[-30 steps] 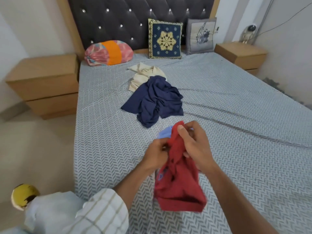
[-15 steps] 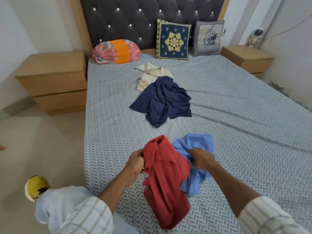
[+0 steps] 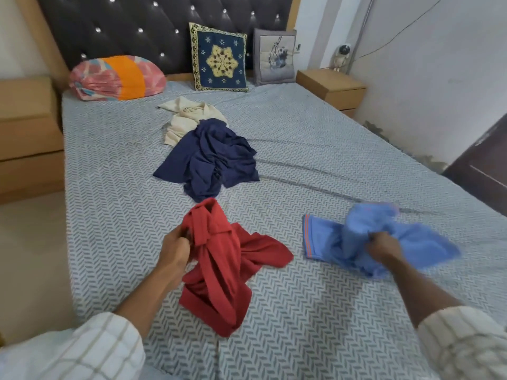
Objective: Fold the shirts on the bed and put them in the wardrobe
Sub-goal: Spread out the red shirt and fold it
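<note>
The left hand (image 3: 175, 249) grips the red shirt (image 3: 219, 267) near its collar, fingers curled into the bunched cloth, so the top of the garment stands lifted while the rest trails crumpled down onto the bed (image 3: 315, 311) toward the person. Out to the right, well apart from the red one, the right hand (image 3: 382, 246) clutches the light blue shirt (image 3: 370, 239), fingers closed in a fistful of fabric; that shirt is blurred, one sleeve with an orange-striped hem lying flat on the patterned grey bedsheet to the left of the hand. Further up the bed, in the middle, the navy shirt (image 3: 211, 160) lies in a rumpled heap, and it overlaps the lower edge of the cream shirt (image 3: 183, 119) just behind it. Against the tufted dark headboard (image 3: 153, 31) lean a pink and orange bolster (image 3: 118, 78), a navy embroidered cushion (image 3: 219, 58) and a grey floral cushion (image 3: 274, 60). A wooden nightstand (image 3: 332, 87) stands on the right side of the bed, with a small white figure (image 3: 341, 56) on it, and wooden drawers (image 3: 27, 138) stand on the left. Both forearms come out of pale checked sleeves (image 3: 101, 346).
</note>
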`<move>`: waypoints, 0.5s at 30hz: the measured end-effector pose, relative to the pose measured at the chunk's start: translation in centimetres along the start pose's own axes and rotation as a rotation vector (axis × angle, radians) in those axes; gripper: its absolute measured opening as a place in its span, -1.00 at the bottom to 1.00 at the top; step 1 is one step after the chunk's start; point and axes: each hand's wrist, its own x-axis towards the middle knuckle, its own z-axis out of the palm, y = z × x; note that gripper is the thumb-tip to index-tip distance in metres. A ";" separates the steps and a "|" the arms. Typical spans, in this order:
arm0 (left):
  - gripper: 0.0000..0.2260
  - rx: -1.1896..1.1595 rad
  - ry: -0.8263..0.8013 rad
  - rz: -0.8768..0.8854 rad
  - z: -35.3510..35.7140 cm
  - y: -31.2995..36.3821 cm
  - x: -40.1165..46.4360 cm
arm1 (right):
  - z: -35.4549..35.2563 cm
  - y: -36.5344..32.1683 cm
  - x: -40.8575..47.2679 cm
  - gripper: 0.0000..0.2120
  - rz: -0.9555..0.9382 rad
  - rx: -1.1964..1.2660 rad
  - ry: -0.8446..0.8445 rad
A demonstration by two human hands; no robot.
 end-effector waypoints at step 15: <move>-0.72 -0.137 0.001 0.123 -4.0 7.4 -2.8 | 2.0 -29.8 -13.5 -0.65 -0.840 0.586 -0.223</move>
